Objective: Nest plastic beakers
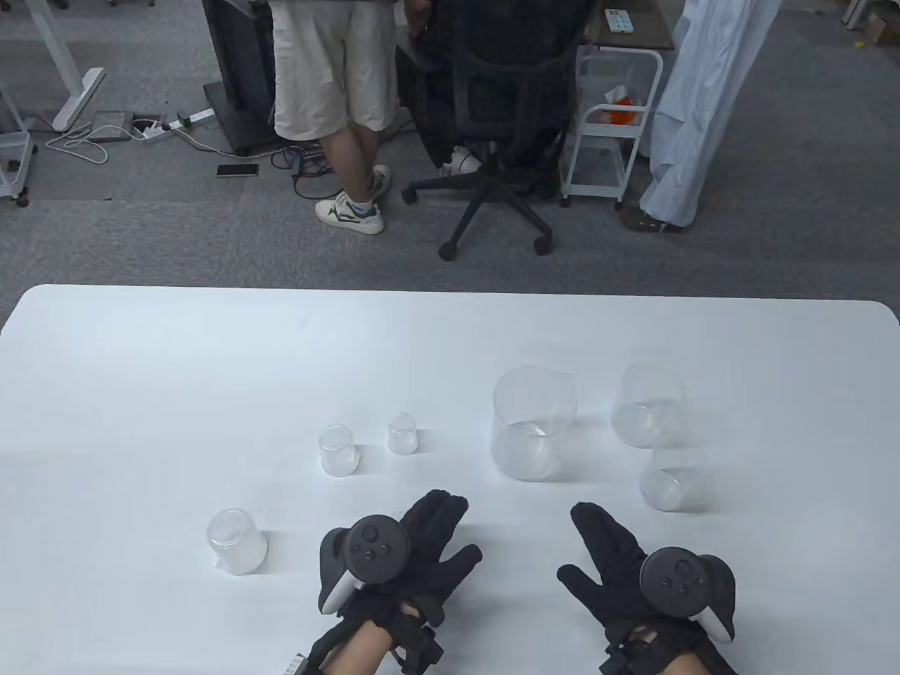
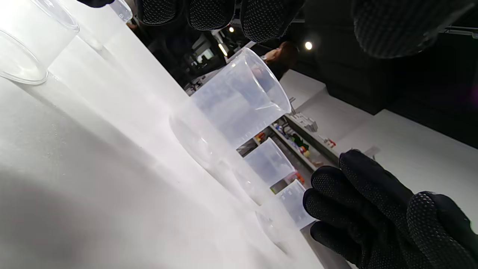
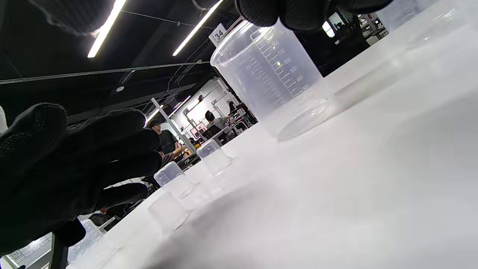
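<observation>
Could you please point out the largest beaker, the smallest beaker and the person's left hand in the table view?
largest beaker (image 1: 534, 429): table view, on its clear side wall.
smallest beaker (image 1: 403, 434): table view, on its side wall.
left hand (image 1: 415, 555): table view, on the gloved back of the hand beside the tracker.

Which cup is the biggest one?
The tall clear beaker in the middle right, just beyond the right hand; it is wider and taller than the other five.

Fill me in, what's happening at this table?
A person in sensor gloves is set to nest six clear plastic beakers. Nothing is nested yet: all stand apart on the white table. The left hand and right hand rest flat near the front edge, holding nothing. The largest beaker stands just beyond the right hand, with two medium ones to its right and three smaller ones to its left.
</observation>
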Available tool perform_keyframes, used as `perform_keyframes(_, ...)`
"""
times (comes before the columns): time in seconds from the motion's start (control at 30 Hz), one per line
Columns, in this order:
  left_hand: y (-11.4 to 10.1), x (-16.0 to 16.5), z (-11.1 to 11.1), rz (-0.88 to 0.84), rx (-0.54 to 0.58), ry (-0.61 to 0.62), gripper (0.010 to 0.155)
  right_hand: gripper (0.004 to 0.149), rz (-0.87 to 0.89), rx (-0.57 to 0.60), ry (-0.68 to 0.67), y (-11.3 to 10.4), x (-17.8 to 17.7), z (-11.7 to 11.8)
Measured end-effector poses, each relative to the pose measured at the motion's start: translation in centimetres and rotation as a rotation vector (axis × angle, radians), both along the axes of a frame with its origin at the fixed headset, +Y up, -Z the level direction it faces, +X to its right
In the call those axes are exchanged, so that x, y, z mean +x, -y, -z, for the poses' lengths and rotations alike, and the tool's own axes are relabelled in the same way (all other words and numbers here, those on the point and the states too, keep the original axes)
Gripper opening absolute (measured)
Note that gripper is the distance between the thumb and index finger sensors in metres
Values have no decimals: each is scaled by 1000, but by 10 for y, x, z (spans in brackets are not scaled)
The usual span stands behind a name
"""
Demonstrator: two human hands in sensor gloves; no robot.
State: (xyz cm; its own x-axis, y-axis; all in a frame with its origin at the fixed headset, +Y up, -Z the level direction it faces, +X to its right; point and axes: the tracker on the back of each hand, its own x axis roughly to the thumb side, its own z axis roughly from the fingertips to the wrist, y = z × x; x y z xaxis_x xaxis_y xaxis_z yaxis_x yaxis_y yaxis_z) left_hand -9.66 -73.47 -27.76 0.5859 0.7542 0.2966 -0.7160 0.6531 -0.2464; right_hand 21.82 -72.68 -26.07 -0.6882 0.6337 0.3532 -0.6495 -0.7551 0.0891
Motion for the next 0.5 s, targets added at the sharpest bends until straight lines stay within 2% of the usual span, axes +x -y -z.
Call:
perform_keyframes(0.27, -1, 0, -1, -5, 8, 0, 77, 82, 10, 27, 17, -5, -1, 0)
perform_keyframes(0.5, -7, -1, -4, -29, 31, -9, 77, 80, -117, 147, 99, -31, -10, 4)
